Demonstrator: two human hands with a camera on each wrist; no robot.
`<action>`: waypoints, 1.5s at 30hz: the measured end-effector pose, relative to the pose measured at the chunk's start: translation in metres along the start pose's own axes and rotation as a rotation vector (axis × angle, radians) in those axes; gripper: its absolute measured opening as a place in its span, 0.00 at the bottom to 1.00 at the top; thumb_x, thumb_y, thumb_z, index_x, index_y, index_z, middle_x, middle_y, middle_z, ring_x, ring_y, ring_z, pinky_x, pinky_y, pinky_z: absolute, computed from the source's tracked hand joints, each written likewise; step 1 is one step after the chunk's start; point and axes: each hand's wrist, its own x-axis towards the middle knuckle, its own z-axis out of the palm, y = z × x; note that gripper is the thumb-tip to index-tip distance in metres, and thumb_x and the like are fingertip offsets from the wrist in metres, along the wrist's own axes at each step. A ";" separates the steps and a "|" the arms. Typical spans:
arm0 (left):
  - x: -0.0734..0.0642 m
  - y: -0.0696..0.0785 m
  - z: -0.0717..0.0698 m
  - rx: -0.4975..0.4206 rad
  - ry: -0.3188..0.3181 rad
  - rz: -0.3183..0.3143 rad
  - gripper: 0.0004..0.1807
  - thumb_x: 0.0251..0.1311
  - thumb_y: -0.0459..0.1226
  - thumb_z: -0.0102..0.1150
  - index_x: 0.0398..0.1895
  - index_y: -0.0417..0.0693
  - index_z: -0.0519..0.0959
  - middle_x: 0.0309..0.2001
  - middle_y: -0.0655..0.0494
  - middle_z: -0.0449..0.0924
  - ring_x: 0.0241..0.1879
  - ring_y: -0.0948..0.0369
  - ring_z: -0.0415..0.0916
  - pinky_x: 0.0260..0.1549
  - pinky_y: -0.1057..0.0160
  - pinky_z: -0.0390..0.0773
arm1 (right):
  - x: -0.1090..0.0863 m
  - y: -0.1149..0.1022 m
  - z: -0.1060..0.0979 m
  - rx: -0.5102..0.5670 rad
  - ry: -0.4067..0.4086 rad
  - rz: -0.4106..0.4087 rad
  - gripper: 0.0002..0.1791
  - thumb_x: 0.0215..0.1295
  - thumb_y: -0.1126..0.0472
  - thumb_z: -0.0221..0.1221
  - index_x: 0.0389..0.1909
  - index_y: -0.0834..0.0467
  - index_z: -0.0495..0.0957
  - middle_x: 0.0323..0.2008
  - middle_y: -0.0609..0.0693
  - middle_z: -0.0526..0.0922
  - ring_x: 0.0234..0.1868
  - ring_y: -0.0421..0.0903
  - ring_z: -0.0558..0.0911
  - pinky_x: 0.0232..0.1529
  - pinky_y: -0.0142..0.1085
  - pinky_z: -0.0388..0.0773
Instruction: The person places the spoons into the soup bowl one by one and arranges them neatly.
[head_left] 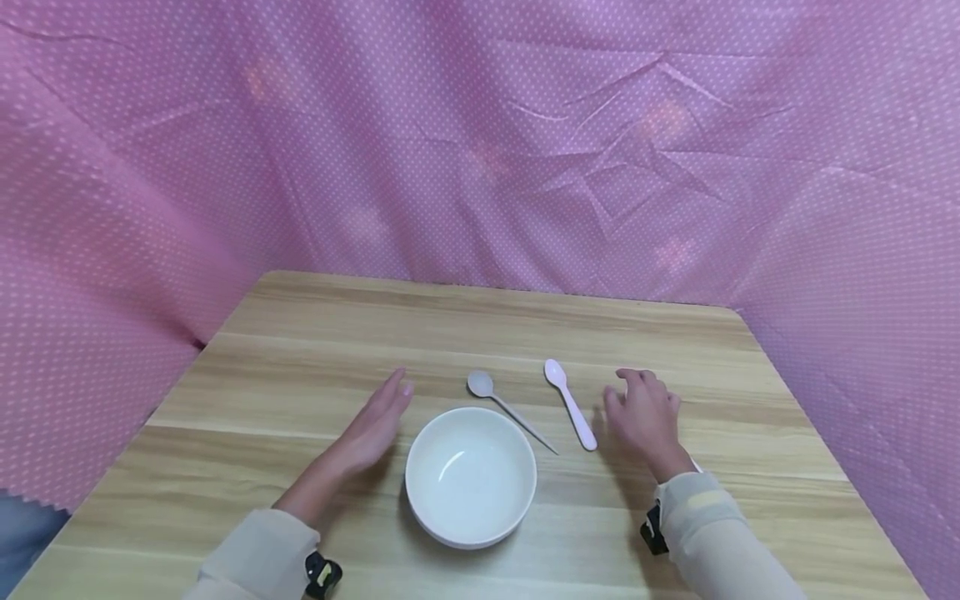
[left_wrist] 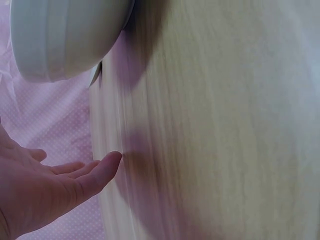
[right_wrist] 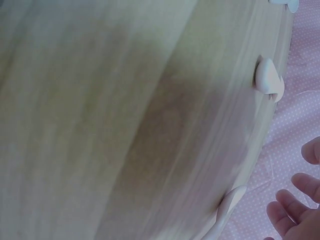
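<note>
A white bowl stands upright on the wooden table. My left hand is held to its left, apart from it, fingers extended and holding nothing. Beyond the bowl's rim lies a grey spoon with a thin, pointed handle. A pale pink spoon lies to its right. My right hand hovers right of the pink spoon, fingers loosely bent and nothing in them. In the right wrist view, a pale long-handled utensil lies near that hand; most of it is hidden in the head view.
The light wooden table has rounded far corners. Pink dotted cloth hangs behind it and on both sides. Each wrist wears a black strapped device. Something blue shows at the lower left, beyond the table edge.
</note>
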 end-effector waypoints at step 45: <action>-0.030 -0.002 0.022 -0.209 -0.035 -0.077 0.35 0.69 0.59 0.32 0.74 0.57 0.48 0.72 0.44 0.52 0.70 0.44 0.51 0.64 0.39 0.53 | -0.002 0.012 -0.009 -0.014 0.009 0.029 0.23 0.67 0.53 0.49 0.57 0.63 0.72 0.56 0.68 0.70 0.57 0.66 0.68 0.49 0.58 0.58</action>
